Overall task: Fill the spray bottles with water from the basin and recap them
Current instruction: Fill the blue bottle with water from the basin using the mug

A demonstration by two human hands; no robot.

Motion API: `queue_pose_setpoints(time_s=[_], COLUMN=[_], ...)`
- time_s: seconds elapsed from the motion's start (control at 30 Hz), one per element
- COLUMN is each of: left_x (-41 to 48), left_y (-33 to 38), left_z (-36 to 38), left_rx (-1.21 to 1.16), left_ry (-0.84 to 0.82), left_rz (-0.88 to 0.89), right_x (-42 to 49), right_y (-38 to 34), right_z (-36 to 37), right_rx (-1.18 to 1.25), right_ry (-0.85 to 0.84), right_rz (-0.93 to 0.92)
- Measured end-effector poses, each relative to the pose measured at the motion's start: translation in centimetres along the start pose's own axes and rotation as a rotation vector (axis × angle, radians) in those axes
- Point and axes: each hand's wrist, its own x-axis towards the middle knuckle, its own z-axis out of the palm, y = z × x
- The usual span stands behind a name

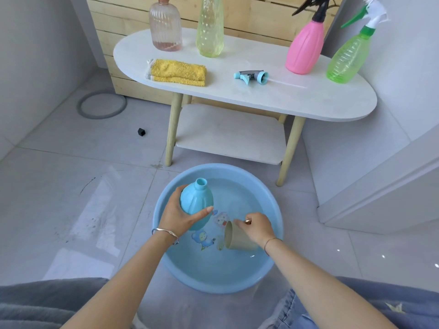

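Note:
My left hand (177,216) grips an uncapped light-blue spray bottle (196,201) upright over the left side of the blue basin (164,255), which holds water. My right hand (255,227) holds a tan cup (237,237) tipped on its side, mouth to the left, dipped into the water. The blue bottle's trigger cap (251,77) with its dip tube lies on the white table (273,98). A pink spray bottle (305,47) and a green one (348,59), both capped, stand at the table's right end.
A clear ribbed bottle (165,27) and a yellow-green bottle (210,29) stand at the table's back left, with a folded yellow cloth (178,72) in front of them. A grey ring (101,104) and a small black object (141,132) lie on the tiled floor.

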Motion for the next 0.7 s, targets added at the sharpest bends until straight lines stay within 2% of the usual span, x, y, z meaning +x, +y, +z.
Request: queue_pose_setpoints(time_s=[0.47, 0.7], left_x=[0.0, -0.1], left_y=[-0.7, -0.5], left_z=[-0.3, -0.6], left_rx=[0.037, -0.013], left_ry=[0.047, 0.054], left_rz=[0.001, -0.016], right_x=[0.6, -0.2], right_y=[1.6, 2.0], right_z=[2.3, 3.5], right_rx=[0.033, 0.303], right_ry=[-0.064, -0.055], right_rz=[0.061, 0.105])
